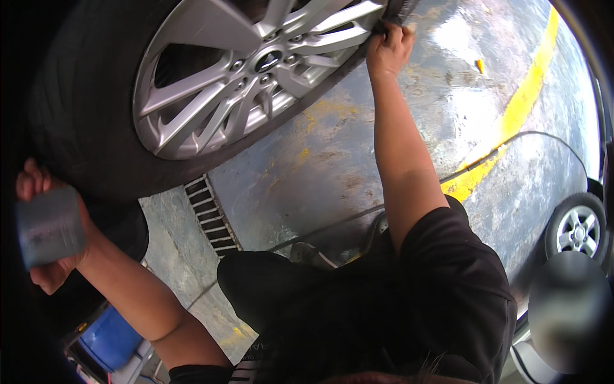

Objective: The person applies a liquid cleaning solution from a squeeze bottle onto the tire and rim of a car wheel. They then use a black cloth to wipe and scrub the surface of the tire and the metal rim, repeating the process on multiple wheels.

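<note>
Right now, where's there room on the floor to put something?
One bare patch of floor lies between the tire, drain grate, black cord and right forearm. Another lies between that forearm and the yellow line, near a small yellow bit. It's crowded at left, around the left hand, grey container and blue bin.

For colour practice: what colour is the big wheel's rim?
The rim is silver-grey, seen best in the head view.

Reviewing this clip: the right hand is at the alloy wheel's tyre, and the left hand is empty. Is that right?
Not quite: the left hand holds a translucent container, as the head view shows. The right hand is indeed at the tyre.
</note>
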Demonstrator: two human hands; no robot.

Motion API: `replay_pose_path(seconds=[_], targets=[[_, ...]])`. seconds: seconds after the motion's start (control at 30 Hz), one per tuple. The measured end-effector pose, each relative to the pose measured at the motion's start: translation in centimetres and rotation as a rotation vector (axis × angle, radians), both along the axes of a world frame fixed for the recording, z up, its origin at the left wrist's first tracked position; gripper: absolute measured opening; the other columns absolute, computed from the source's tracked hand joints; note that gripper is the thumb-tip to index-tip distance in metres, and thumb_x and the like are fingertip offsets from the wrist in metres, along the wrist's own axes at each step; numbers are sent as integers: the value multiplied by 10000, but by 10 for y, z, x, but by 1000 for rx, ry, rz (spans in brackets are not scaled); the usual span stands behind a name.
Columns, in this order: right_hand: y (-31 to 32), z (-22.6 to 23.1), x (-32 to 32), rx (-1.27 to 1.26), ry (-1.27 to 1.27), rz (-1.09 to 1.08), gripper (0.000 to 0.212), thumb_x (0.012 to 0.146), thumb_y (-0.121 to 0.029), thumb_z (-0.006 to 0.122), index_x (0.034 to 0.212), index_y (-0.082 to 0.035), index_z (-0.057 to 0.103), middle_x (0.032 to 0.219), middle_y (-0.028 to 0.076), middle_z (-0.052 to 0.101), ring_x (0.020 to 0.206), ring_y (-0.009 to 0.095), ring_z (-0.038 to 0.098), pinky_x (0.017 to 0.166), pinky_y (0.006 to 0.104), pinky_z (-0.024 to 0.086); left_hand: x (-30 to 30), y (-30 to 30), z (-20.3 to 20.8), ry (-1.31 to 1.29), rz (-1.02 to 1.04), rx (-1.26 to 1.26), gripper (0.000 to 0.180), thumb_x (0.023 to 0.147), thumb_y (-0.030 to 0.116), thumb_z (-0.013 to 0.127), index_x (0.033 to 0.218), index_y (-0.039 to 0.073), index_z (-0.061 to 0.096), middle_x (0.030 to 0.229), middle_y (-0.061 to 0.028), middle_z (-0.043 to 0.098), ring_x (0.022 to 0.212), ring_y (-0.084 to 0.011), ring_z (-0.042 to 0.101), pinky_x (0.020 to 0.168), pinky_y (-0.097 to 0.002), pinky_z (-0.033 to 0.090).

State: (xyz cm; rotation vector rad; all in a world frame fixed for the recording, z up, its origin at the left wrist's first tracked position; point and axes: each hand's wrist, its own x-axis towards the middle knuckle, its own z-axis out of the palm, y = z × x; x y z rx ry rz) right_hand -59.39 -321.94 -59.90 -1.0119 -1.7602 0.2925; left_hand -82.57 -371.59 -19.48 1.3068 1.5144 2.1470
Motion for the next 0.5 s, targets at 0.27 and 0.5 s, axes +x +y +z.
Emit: replay_pose_path(seconds=[0.27,0.5], targets=[[-213,-110,-35,-851,-90,2,198,891,-144,653,1077,-98,601,1133,192,594,1038,441,628,898,527,513,18,18,3,-37,-26,-23,1235,696,612,756,1516,-181,281,1487,-352,370,1385,-388,414,1190,-434,359],[-397,-25,-64,-1496,202,270,231,899,-133,737,1047,-62,574,914,150,627,914,340,647,856,456,512,54,50,0,63,276,-201,1100,807,580,657,1538,-150,281,1341,-359,562,1235,-402,607,1114,-460,471]])
